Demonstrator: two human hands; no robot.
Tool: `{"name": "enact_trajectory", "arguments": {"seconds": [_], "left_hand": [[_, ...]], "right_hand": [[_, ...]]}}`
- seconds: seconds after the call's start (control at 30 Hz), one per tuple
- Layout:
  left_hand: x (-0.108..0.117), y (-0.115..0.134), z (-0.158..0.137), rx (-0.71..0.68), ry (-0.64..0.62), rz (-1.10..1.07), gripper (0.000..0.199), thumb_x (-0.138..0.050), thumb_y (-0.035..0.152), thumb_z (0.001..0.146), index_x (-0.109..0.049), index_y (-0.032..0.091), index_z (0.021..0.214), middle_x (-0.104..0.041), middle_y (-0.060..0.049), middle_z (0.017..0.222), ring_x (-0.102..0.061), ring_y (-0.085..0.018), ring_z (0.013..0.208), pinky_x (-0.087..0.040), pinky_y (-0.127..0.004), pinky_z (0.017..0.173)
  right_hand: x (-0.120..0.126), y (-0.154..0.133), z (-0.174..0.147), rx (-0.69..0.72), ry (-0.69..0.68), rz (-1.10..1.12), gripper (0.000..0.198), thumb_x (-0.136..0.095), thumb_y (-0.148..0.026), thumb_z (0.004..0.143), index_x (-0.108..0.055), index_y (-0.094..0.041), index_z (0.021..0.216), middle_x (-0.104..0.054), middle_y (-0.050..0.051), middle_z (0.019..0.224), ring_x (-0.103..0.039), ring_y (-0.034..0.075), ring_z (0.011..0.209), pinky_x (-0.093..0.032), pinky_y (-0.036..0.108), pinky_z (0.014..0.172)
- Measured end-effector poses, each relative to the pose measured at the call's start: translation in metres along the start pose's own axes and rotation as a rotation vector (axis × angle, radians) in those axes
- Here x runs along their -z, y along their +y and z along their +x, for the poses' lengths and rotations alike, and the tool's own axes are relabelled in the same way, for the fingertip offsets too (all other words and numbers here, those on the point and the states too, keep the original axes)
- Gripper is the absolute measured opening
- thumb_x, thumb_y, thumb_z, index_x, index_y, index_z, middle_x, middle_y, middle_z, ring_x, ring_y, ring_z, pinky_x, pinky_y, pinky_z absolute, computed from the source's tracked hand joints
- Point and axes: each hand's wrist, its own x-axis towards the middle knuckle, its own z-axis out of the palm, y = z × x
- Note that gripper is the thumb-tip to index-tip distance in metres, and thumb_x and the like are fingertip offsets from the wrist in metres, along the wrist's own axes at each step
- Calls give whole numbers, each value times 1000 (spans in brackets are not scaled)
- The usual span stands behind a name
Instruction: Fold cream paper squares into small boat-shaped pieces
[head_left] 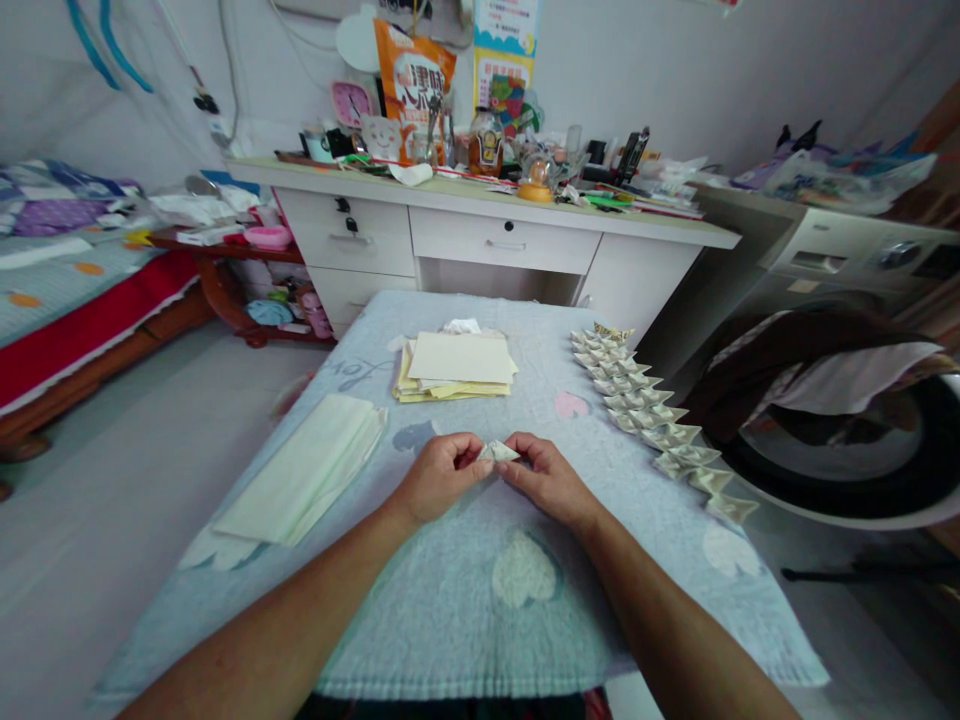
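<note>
A small folded paper piece (498, 452), pale and pointed, is pinched between both hands just above the cloth-covered table (450, 620). My left hand (441, 474) grips its left end between thumb and fingers. On the right end, my right hand (550, 478) closes in the same way. Folded paper pieces (643, 397) of similar shape run in a line of overlapping rows along the table's right side. Beyond the hands sits a stack of paper sheets (459, 360), cream and yellow. To the left lies a pile of long pale green-white paper (306, 470).
A white desk (510, 236) crowded with jars, a snack bag (414, 85) and other items stands behind the table. At right is a washing machine (840, 255), its door open with dark cloth hanging out. A bed (82, 300) stands at far left.
</note>
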Motion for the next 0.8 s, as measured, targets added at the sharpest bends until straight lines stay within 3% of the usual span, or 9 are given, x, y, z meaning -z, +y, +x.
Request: {"name": "enact_trajectory", "arguments": {"seconds": [0.23,0.8], "left_hand": [[0,-1,0,13,-30,6,31,-62,39,75,-44,17,62,-33,6,58,-31,-8,54,-23,-21,50],[3,-1,-1,-5,-87,-23,25,-57,36,79,-49,16,67,-36,6,61,-35,-8,57,-26,-21,52]], "right_hand": [[-1,2,0,37,-3,-42,29,-61,-44,82,-60,-17,73,-51,0,73,-47,14,74,-36,25,69],[-1,3,1,38,-4,-15,30,-58,-47,85,-62,-18,77,-53,0,75,-47,15,75,-37,26,71]]}}
